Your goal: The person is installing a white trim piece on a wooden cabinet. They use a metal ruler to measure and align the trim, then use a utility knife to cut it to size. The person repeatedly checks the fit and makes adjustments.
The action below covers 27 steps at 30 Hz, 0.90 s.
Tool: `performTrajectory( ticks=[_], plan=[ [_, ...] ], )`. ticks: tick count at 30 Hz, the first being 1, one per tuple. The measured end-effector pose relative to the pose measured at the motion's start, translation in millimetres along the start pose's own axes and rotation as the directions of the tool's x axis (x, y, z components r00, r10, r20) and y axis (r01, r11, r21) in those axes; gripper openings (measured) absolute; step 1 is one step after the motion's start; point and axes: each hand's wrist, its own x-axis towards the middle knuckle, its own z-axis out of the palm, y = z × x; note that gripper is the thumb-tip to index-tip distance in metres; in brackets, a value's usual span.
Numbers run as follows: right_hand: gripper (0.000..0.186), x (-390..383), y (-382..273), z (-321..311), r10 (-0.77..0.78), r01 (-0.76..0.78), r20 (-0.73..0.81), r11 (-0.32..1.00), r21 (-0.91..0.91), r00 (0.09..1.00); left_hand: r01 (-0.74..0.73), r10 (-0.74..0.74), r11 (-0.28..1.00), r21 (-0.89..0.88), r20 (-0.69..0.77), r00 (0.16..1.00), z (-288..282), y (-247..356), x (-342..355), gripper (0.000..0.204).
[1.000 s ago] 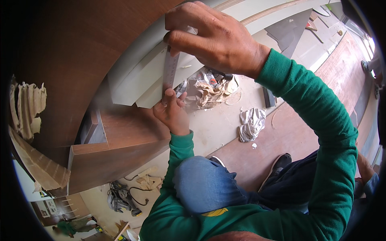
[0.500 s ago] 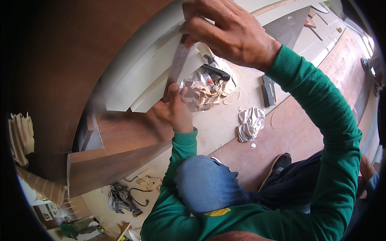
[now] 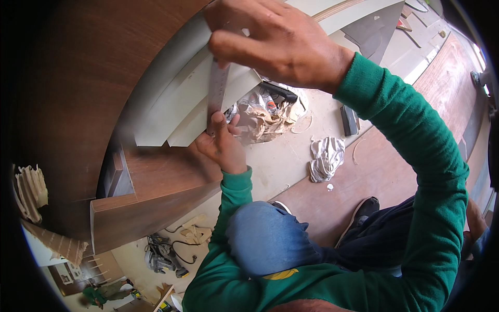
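Observation:
A narrow ruler [image 3: 218,86] stands nearly upright in the picture, slightly blurred. My left hand [image 3: 227,148] pinches its lower end between thumb and fingers, at the edge of the pale stepped panels [image 3: 189,106]. Around the upper end my right hand [image 3: 291,47] is closed, its fingertips partly smeared by motion. The ruler lies across the panels' end, close to their edges; whether it touches them I cannot tell. Below the panels is a brown wooden box-like piece [image 3: 161,169].
Crumpled brown paper [image 3: 270,125] and a black tool [image 3: 279,92] lie beyond my left hand. A white crumpled cloth [image 3: 327,158] and a dark grey block [image 3: 349,120] rest farther right. A corded power tool [image 3: 160,256] sits on the floor at lower left. Another person [image 3: 106,294] is at the lower left.
My right hand has moved left, swinging the ruler's upper end left so that it stands more upright. My left hand has shifted slightly left and keeps its pinch.

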Motion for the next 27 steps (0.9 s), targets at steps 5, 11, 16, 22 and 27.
performTrajectory(
  ticks=[5, 11, 16, 22, 27],
  plan=[
    [0.018, -14.1, 14.4, -4.8, -0.007, 0.006, 0.004, 0.994, 0.11, 1.0, -0.107, 0.108, 0.993, 0.041, -0.024, 0.994, 20.1, 3.3, 0.5, 0.071],
    [0.02, -28.0, 18.1, 3.2, -0.033, 0.022, -0.081, 0.992, -0.125, 0.996, -0.12, 0.124, 0.99, 0.068, -0.051, 0.991, 31.6, 9.3, -3.5, 0.076],
    [0.021, -34.4, 24.1, 11.3, -0.067, 0.029, -0.147, 0.968, -0.249, 0.987, -0.129, 0.133, 0.989, 0.066, -0.06, 0.989, 30.2, 3.7, -2.3, 0.078],
    [0.021, -37.0, 17.2, -2.4, -0.012, -0.007, -0.075, 0.97, -0.242, 0.997, -0.126, 0.13, 0.989, 0.079, -0.05, 0.99, 27.6, 1.5, -0.4, 0.079],
    [0.023, -32.5, 19.3, -7.2, 0.016, -0.022, -0.045, 0.991, -0.129, 0.999, -0.116, 0.117, 0.991, 0.061, -0.014, 0.993, 25.7, 1.2, -2.6, 0.058]
  ],
)
